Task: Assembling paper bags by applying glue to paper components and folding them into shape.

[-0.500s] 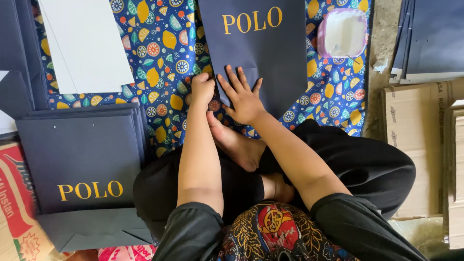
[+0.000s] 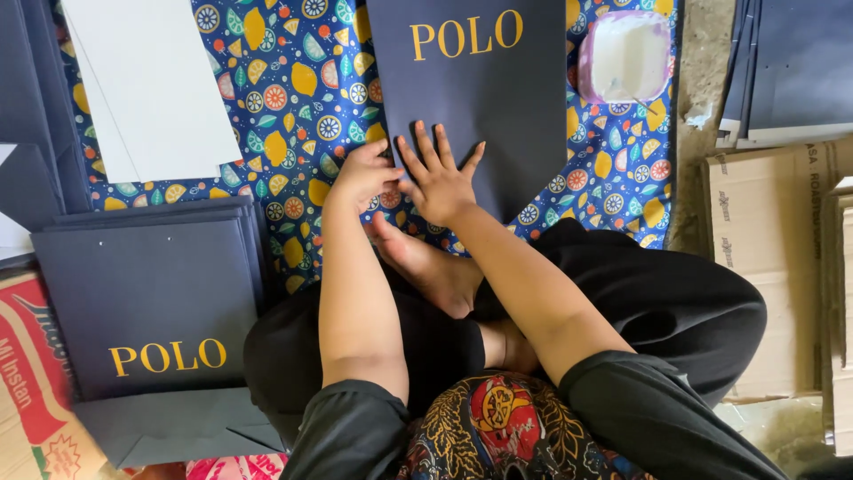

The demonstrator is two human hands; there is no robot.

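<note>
A: What is everything lying on?

B: A blue cloth (image 2: 302, 98) printed with lemons and citrus slices, spread over a rough grey floor (image 2: 702, 53) that shows just right of the cloth. The person sits cross-legged at its near edge, one bare foot (image 2: 426, 262) tucked in front.

A: And the biggest thing on that cloth?

B: A flat navy paper bag (image 2: 498, 98) with gold lettering, lying near the cloth's middle. Its long axis runs away from the person and the lettered end points away; the top edge is cut off by the frame.

A: What about the hands?

B: The right hand (image 2: 437, 182) lies flat on the bag's near end, fingers spread apart. The left hand (image 2: 362, 176) sits at the bag's near left corner with its fingers curled in; whether they pinch the edge I cannot tell.

A: What else is around?

B: Left of the cloth, a stack of matching navy bags (image 2: 147, 298) with its lettering near the person. On the cloth's far left, white sheets (image 2: 151, 84), cut off at the top. At its far right corner, a small pink tub (image 2: 626, 55) with something white inside, hard to make out. Right of the cloth, brown cardboard boxes (image 2: 769, 258). A red printed carton (image 2: 31, 391) is cropped at the near left.
</note>
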